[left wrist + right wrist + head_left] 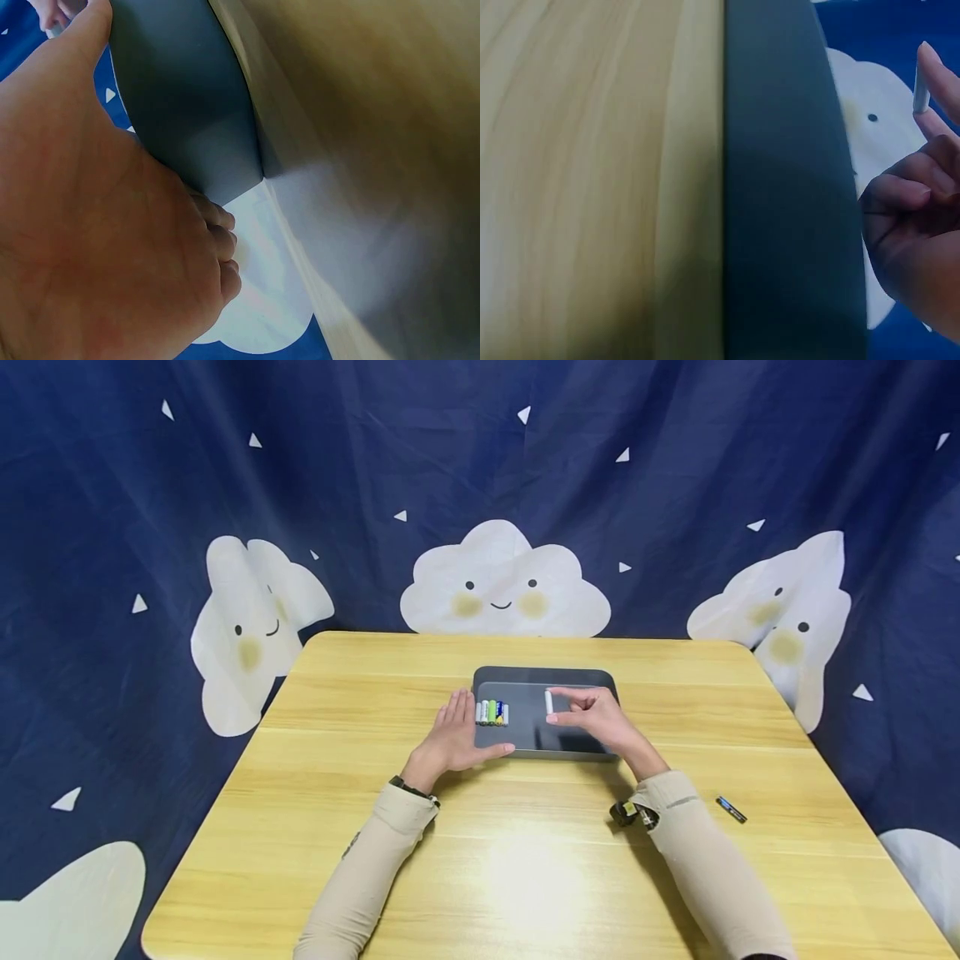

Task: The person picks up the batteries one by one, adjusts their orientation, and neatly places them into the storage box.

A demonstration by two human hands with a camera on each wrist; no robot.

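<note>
Between thumb and index finger my right hand (600, 714) pinches a white battery (548, 702) by its two ends, upright over the dark grey tray (532, 743). The right wrist view shows the same white battery (921, 88) at the fingertips, the other fingers curled in. My left hand (456, 735) lies at the tray's left end with its fingers straight and together, thumb stretched along the front rim. Right beside those fingers, several batteries (492, 712) in white, green and blue stand side by side in a row inside the tray.
A dark battery with a blue band (731, 810) lies on the wooden table (337, 860), right of my right forearm. Behind the table hangs a blue curtain (337, 460) with white clouds.
</note>
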